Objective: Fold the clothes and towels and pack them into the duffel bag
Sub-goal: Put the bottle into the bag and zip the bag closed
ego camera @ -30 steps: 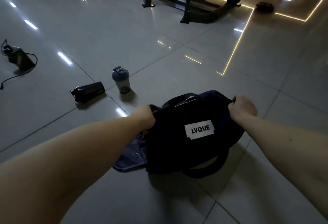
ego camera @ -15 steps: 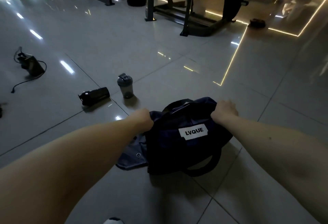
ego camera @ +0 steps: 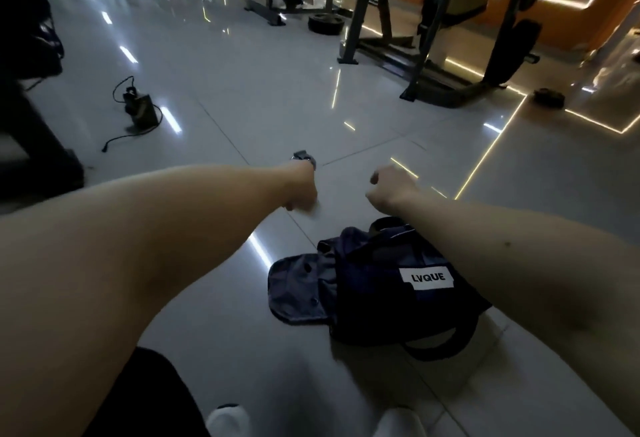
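Observation:
The dark navy duffel bag (ego camera: pixel 377 291) with a white "LVQUE" label lies on the tiled floor, its strap loops slack. A blue-grey cloth with snap buttons (ego camera: pixel 298 284) sticks out at its left end. My left hand (ego camera: pixel 299 190) and my right hand (ego camera: pixel 393 190) hang in the air beyond the bag, apart from it, fingers loosely curled and holding nothing. My right forearm crosses over the bag's right side. How the bag's opening stands is hidden.
A grey shaker bottle's lid (ego camera: pixel 304 158) peeks out behind my left wrist. A small black box with a cable (ego camera: pixel 140 112) lies at the left. Gym machine frames (ego camera: pixel 426 55) and a weight plate (ego camera: pixel 325 23) stand beyond. My white shoes (ego camera: pixel 228 419) are at the bottom.
Both hands have let go of the bag's ends and lifted off it. The view has risen and tipped forward, so the bag now lies lower and more of the gym shows.

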### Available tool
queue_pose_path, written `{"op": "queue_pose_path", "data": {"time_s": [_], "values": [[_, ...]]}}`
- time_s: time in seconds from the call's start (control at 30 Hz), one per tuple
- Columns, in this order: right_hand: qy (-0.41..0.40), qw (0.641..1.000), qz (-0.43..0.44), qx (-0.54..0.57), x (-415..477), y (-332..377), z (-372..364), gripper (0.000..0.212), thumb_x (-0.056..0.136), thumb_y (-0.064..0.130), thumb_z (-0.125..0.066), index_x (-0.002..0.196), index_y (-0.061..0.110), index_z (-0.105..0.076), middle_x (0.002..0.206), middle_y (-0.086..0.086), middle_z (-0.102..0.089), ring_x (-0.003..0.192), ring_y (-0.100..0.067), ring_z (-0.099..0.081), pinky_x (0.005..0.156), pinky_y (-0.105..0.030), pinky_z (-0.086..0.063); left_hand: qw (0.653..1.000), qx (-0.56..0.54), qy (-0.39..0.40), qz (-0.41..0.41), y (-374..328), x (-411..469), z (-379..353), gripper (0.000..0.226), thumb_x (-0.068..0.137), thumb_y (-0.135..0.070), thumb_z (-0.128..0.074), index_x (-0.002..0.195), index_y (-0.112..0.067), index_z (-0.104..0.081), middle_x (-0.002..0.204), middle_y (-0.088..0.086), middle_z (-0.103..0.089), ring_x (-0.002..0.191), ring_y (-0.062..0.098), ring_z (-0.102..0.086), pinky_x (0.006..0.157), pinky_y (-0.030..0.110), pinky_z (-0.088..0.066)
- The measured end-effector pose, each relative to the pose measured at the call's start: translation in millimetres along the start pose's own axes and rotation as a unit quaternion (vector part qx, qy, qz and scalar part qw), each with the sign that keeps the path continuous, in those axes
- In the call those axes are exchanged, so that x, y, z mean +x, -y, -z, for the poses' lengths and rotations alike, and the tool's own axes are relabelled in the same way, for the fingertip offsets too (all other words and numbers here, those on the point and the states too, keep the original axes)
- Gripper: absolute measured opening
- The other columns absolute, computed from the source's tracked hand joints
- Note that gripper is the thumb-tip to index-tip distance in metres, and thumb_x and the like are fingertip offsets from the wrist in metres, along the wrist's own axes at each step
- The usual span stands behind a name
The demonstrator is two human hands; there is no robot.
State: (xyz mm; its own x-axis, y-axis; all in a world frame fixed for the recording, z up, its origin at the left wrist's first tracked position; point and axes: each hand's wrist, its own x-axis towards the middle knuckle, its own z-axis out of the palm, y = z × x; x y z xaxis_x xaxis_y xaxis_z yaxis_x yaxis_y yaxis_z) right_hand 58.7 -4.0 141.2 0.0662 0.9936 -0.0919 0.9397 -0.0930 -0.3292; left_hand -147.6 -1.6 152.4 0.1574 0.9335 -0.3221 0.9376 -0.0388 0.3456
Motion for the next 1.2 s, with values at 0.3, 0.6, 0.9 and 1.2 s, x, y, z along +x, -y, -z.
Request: {"op": "queue_pose_path", "data": {"time_s": [0.3, 0.6, 0.9, 1.2], "values": [[0.053, 0.996, 0.028, 0.071, 150, 33, -123, 0.051, 0.092, 0.022, -0.062, 0.14, 0.011, -0.05, 0.132, -0.013, -0.059, 0.114, -0.03, -0.059, 0.096, -0.042, -0.051, 0.999, 0.017, -0.032, 0.036, 67, 152, -40, 0.008, 0.096, -0.008, -0.055, 0.102, -0.006, -0.059, 0.1, 0.011, -0.062, 0.097, 0.029, -0.063, 0.084, 0.038, -0.055], [0.038, 0.993, 0.029, 0.112, 267, 39, -184, 0.065, 0.083, 0.019, -0.07, 0.141, 0.014, -0.042, 0.141, -0.013, -0.044, 0.128, -0.031, -0.047, 0.103, -0.037, -0.042, 0.979, -0.151, -0.099, 0.093, 87, 291, -66, 0.045, 0.093, -0.008, -0.06, 0.135, -0.003, -0.043, 0.12, 0.015, -0.057, 0.106, 0.03, -0.059, 0.087, 0.036, -0.049], [0.025, 0.982, 0.058, 0.179, 310, 43, -221, 0.064, 0.075, 0.014, -0.068, 0.135, 0.018, -0.047, 0.128, -0.012, -0.049, 0.114, -0.032, -0.053, 0.1, -0.043, -0.048, 0.964, -0.249, -0.089, 0.032, 99, 350, -79, 0.082, 0.088, -0.008, -0.067, 0.154, -0.009, -0.019, 0.148, 0.017, -0.039, 0.133, 0.033, -0.045, 0.106, 0.035, -0.037], [0.008, 0.968, 0.067, 0.242, 300, 42, -222, 0.088, 0.07, 0.008, -0.08, 0.146, 0.022, -0.038, 0.134, -0.007, -0.044, 0.11, -0.017, -0.051, 0.097, -0.029, -0.047, 0.972, -0.208, -0.104, 0.01, 124, 348, -101, 0.09, 0.07, -0.015, -0.086, 0.142, -0.025, -0.033, 0.134, 0.01, -0.032, 0.121, 0.033, -0.045, 0.107, 0.046, -0.044]]}}
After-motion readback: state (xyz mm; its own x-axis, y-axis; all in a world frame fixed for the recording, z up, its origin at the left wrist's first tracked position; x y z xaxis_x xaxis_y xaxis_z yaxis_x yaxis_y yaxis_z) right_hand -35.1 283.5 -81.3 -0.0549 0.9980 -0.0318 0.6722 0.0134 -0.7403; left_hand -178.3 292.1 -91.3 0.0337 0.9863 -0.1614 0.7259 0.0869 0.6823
